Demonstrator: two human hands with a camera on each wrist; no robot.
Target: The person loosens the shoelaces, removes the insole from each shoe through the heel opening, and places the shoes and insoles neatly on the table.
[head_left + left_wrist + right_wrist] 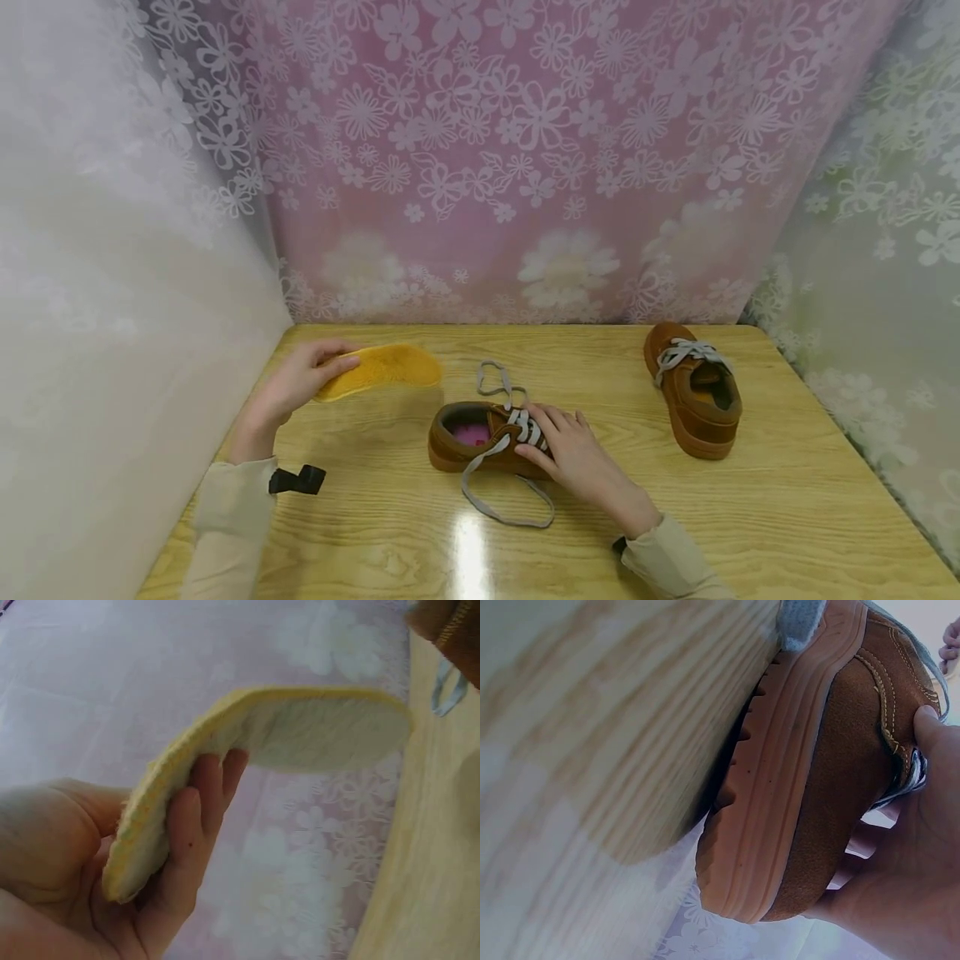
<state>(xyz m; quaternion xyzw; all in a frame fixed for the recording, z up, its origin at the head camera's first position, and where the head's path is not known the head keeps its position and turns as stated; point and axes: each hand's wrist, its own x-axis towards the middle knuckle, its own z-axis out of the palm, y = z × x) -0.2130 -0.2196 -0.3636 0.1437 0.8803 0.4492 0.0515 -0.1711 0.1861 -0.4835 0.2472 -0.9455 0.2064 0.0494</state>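
Observation:
My left hand (296, 377) pinches a yellow insole (382, 369) at one end, raised over the left of the table. In the left wrist view the insole (322, 727) bends, its pale fuzzy underside showing, with the thumb on one face and fingers on the other. A brown suede shoe (442, 450) stands mid-table, toe to the right, its grey laces (487, 504) loose on both sides. Something pink (471, 434) shows inside its opening. My right hand (573, 450) grips this shoe's front, the thumb near the laces and the fingers across the far side.
A matching brown shoe (697, 408) with tied laces stands at the right rear of the wooden table (360, 533). Floral curtains (465, 167) hang behind the table and along both sides. A black strap (297, 480) sticks out from the left wrist.

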